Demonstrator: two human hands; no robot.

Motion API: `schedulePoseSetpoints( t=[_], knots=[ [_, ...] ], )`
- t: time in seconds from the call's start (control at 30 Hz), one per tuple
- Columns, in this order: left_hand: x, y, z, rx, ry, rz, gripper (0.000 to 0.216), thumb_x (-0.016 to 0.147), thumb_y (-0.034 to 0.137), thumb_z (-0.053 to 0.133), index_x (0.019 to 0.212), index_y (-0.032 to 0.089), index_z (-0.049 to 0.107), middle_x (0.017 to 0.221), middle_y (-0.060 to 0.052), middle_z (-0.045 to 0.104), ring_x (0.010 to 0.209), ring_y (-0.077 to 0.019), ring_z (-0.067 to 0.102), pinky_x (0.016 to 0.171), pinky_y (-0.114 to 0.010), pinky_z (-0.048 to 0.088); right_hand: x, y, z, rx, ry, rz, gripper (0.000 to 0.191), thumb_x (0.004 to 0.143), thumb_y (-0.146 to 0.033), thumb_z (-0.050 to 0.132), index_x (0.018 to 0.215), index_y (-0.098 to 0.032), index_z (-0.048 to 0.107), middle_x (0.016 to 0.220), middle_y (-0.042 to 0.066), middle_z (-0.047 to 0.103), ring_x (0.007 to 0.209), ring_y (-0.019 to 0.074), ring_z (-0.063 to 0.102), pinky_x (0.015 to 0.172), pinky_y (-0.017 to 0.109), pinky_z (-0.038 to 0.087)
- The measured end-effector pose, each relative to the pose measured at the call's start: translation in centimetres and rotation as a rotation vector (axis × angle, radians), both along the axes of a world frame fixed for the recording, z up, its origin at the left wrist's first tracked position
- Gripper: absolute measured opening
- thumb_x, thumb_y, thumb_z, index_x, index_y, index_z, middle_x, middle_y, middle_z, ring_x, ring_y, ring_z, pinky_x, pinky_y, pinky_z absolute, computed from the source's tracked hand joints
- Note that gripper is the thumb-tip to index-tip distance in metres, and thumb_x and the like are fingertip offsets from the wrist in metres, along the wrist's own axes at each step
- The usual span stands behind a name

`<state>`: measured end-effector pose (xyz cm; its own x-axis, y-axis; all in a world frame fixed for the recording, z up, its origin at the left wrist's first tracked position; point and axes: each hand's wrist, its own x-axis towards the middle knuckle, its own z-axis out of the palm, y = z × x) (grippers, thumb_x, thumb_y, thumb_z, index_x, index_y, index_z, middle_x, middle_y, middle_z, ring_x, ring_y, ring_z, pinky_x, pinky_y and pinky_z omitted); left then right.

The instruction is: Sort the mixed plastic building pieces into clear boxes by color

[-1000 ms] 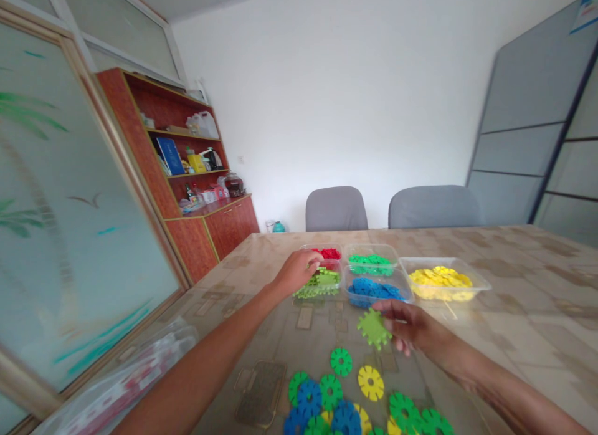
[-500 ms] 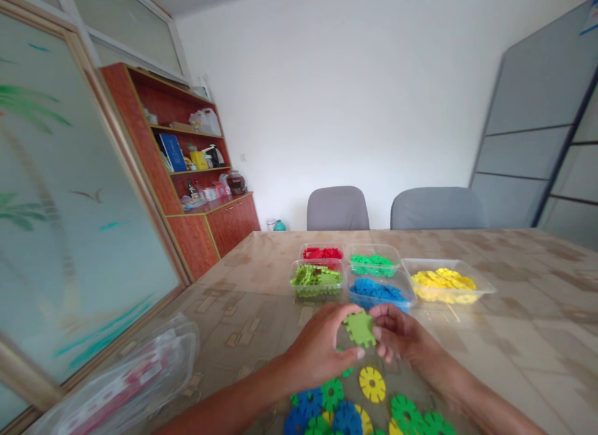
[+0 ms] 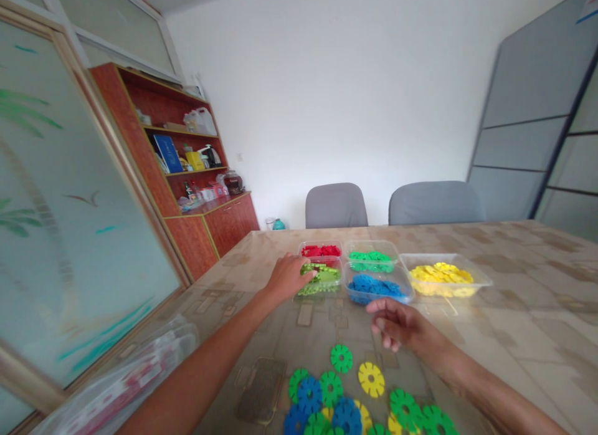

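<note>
My left hand [image 3: 288, 278] reaches over the clear plastic box of light green toothed pieces [image 3: 322, 273], thumb and fingers apart at its left side. Its fingertips partly hide that box. My right hand [image 3: 397, 323] hovers in front of the box of blue pieces [image 3: 376, 288], its fingers loosely bent and apart, with nothing visible in them. Below it on the table lie a yellow notched disc [image 3: 371, 379] and a green notched disc [image 3: 341, 358]. Nearer to me is a loose pile of blue, green and yellow discs, including a blue disc [image 3: 309, 394].
Behind stand boxes of red pieces [image 3: 321, 251] and green pieces [image 3: 371, 260]. A box of yellow pieces [image 3: 441, 275] is on the right. Clear plastic bags [image 3: 135, 379] lie at the table's left edge. Two grey chairs [image 3: 336, 205] stand beyond the table [image 3: 523, 310].
My left hand has moved up and left from the middle to the light green box. The light green piece is no longer between my hands. My right hand has stayed nearly in place.
</note>
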<state>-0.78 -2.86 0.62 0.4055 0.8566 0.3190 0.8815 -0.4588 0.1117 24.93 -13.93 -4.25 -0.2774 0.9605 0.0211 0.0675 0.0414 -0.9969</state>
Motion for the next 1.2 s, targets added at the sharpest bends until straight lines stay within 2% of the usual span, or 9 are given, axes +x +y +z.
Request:
schedulePoseSetpoints(
  t=[0.13, 0.3, 0.5, 0.6, 0.7, 0.87, 1.07, 1.2],
  knots=[
    [0.7, -0.1, -0.2, 0.031, 0.017, 0.08, 0.026, 0.089, 0.037, 0.056, 0.099, 0.017, 0.069, 0.092, -0.011, 0.071, 0.097, -0.0294, 0.061, 0.083, -0.038, 0.044, 0.0, 0.0, 0.1, -0.044, 0.004, 0.027, 0.055, 0.063, -0.066, 0.071, 0.091, -0.021, 0.06, 0.066, -0.003, 0.061, 0.048, 0.0093, 0.053, 0.047, 0.023, 0.042],
    [1.2, 0.5, -0.7, 0.047, -0.017, 0.119, 0.029, 0.095, 0.038, 0.052, 0.109, 0.015, 0.062, 0.103, -0.008, 0.066, 0.1, -0.0226, 0.061, 0.089, -0.042, 0.046, 0.0, 0.0, -0.1, -0.051, -0.014, 0.058, 0.051, 0.064, -0.065, 0.071, 0.088, -0.021, 0.061, 0.064, -0.003, 0.061, 0.048, 0.009, 0.054, 0.046, 0.022, 0.04],
    [0.8, 0.4, -2.3, -0.008, -0.028, 0.047, 0.02, 0.092, 0.033, 0.058, 0.1, 0.015, 0.064, 0.107, -0.007, 0.065, 0.101, -0.022, 0.06, 0.09, -0.045, 0.047, 0.5, 0.1, 0.1, -0.046, -0.028, 0.066, 0.049, 0.066, -0.064, 0.07, 0.088, -0.021, 0.062, 0.067, -0.002, 0.063, 0.049, 0.009, 0.054, 0.047, 0.022, 0.04],
    [0.5, 0.9, -2.6, -0.015, -0.082, -0.001, 0.022, 0.093, 0.031, 0.057, 0.107, 0.015, 0.063, 0.111, -0.007, 0.063, 0.103, -0.0227, 0.06, 0.092, -0.046, 0.047, 0.9, 0.1, 0.3, -0.043, -0.029, 0.074, 0.047, 0.068, -0.062, 0.07, 0.088, -0.021, 0.062, 0.068, -0.002, 0.063, 0.049, 0.0088, 0.054, 0.047, 0.022, 0.041],
    [0.5, 1.9, -2.6, -0.043, -0.134, -0.08, 0.022, 0.094, 0.029, 0.056, 0.11, 0.015, 0.061, 0.113, -0.008, 0.063, 0.102, -0.0219, 0.061, 0.09, -0.044, 0.049, 1.0, 0.1, 0.4, -0.042, -0.03, 0.082, 0.046, 0.068, -0.061, 0.071, 0.088, -0.02, 0.063, 0.068, -0.002, 0.064, 0.049, 0.0086, 0.054, 0.048, 0.022, 0.041],
    [1.0, 3.7, -2.4, -0.118, -0.163, -0.168, 0.021, 0.093, 0.029, 0.058, 0.107, 0.014, 0.061, 0.106, -0.006, 0.064, 0.089, -0.0185, 0.064, 0.079, -0.038, 0.054, 0.8, 0.1, 0.1, -0.041, -0.05, 0.092, 0.044, 0.069, -0.059, 0.071, 0.087, -0.02, 0.063, 0.067, -0.002, 0.063, 0.049, 0.0085, 0.054, 0.047, 0.021, 0.041],
    [0.0, 4.3, -1.6, -0.076, -0.17, -0.176, 0.022, 0.094, 0.029, 0.056, 0.111, 0.015, 0.061, 0.114, -0.008, 0.062, 0.102, -0.022, 0.061, 0.089, -0.044, 0.05, 1.3, 0.0, 0.9, -0.019, -0.081, 0.065, 0.045, 0.069, -0.062, 0.07, 0.087, -0.021, 0.062, 0.067, -0.002, 0.063, 0.049, 0.0088, 0.053, 0.048, 0.022, 0.04],
    [-0.4, 4.6, -1.5, -0.132, -0.129, -0.25, 0.021, 0.093, 0.028, 0.058, 0.108, 0.014, 0.062, 0.111, -0.007, 0.063, 0.099, -0.0213, 0.062, 0.087, -0.043, 0.051, 2.2, 0.1, 2.0, 0.016, -0.094, 0.037, 0.05, 0.068, -0.065, 0.069, 0.088, -0.02, 0.063, 0.068, -0.001, 0.062, 0.051, 0.0101, 0.054, 0.049, 0.024, 0.043]
  ],
)
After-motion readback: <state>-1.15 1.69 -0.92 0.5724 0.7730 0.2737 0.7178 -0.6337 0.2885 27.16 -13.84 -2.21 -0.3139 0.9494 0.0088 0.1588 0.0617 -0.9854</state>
